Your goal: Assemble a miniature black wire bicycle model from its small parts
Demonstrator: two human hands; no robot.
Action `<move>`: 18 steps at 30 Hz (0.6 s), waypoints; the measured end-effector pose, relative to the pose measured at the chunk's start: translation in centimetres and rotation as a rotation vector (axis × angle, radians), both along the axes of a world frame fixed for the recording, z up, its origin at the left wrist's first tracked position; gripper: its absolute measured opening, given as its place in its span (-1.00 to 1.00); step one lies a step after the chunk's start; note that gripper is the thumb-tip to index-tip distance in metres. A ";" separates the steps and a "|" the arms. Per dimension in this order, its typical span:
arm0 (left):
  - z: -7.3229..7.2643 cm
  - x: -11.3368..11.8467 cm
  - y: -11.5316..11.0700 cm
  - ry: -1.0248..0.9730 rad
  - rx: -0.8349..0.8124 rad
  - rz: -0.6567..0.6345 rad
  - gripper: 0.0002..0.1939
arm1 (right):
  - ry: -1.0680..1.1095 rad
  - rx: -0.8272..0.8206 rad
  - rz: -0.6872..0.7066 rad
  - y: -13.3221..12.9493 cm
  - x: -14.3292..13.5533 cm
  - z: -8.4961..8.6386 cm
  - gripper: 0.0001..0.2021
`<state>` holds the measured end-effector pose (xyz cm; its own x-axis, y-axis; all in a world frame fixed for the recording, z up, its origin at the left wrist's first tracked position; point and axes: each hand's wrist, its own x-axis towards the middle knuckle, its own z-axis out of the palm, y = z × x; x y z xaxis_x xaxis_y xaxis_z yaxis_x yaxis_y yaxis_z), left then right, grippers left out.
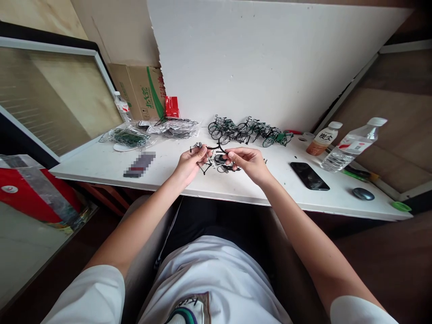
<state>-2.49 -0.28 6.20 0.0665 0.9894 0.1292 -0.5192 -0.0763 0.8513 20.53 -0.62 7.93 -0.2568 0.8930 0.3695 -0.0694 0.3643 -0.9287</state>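
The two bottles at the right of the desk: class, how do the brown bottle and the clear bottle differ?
The brown bottle shows brownish contents; the clear bottle is see-through and colourless. The brown bottle looks smaller than the clear bottle. The brown bottle's label carries large dark characters; the clear bottle's label is white with red. Both stand on the white desk and have white caps.
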 end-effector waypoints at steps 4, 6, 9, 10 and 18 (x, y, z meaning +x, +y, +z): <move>0.6 0.6 -0.7 0.014 0.003 -0.001 -0.61 | -0.032 0.070 -0.011 -0.8 -0.7 0.2 -0.57; 0.7 0.9 -1.0 -0.003 0.004 -0.003 -0.58 | -0.058 0.111 -0.032 -1.2 -0.9 0.3 -0.58; 0.9 1.3 -1.4 -0.015 0.029 0.005 -0.55 | -0.077 0.204 -0.050 -1.7 -1.2 0.2 -0.61; 0.9 1.3 -1.5 -0.005 0.046 0.012 -0.56 | -0.087 0.239 -0.055 -1.9 -1.3 0.2 -0.62; 1.4 1.7 -2.5 0.052 0.105 0.100 -0.59 | -0.256 0.433 -0.068 -2.8 -1.4 0.3 -0.71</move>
